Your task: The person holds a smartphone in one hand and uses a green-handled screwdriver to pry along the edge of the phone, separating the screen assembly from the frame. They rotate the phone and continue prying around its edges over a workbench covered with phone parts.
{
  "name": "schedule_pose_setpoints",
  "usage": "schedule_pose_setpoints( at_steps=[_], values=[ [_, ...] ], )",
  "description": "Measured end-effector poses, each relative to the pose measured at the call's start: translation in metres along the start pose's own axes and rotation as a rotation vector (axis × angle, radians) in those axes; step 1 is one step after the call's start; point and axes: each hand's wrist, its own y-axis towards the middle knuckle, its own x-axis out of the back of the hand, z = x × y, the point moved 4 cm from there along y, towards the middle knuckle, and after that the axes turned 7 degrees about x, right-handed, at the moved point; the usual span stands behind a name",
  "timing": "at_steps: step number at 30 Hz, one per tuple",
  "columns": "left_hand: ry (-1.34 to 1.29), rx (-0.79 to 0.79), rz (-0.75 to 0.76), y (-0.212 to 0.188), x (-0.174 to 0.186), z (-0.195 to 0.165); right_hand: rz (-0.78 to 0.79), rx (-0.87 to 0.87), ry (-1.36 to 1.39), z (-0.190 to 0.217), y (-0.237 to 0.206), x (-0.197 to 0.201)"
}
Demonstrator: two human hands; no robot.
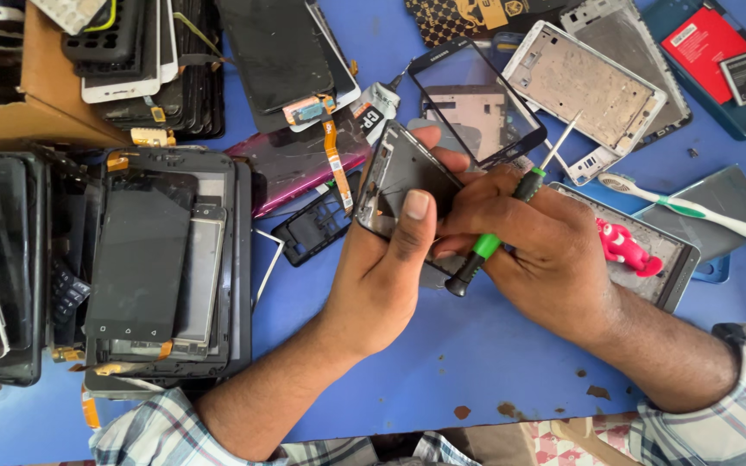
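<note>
Left hand (382,276) is clamped on a bare phone frame (399,177) above the blue table (477,345), thumb across its face. Looks light, thin and probably bendy, so edge grips suit it. Long axis tilts up-left to down-right. Right hand (546,250) is wrapped round a green screwdriver (498,233), tip pointing up-right.

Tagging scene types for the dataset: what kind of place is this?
Likely a phone repair bench: stacks of loose phone screens, bare metal phone frames, and a green-handled screwdriver in the right hand.
</note>
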Motion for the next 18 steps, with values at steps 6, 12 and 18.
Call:
schedule_pose_setpoints(
  at_steps=[6,12,18],
  values=[
    [0.024,0.003,-0.013,-0.004,0.0,0.0,-0.095,0.093,-0.003,0.009,-0.007,-0.002],
    [0.071,-0.031,0.022,-0.004,-0.005,-0.003,-0.142,0.087,-0.128,0.015,-0.011,-0.003],
    [-0.001,0.015,0.08,-0.007,-0.01,-0.006,-0.171,0.023,-0.071,0.013,-0.015,-0.007]
  ],
)
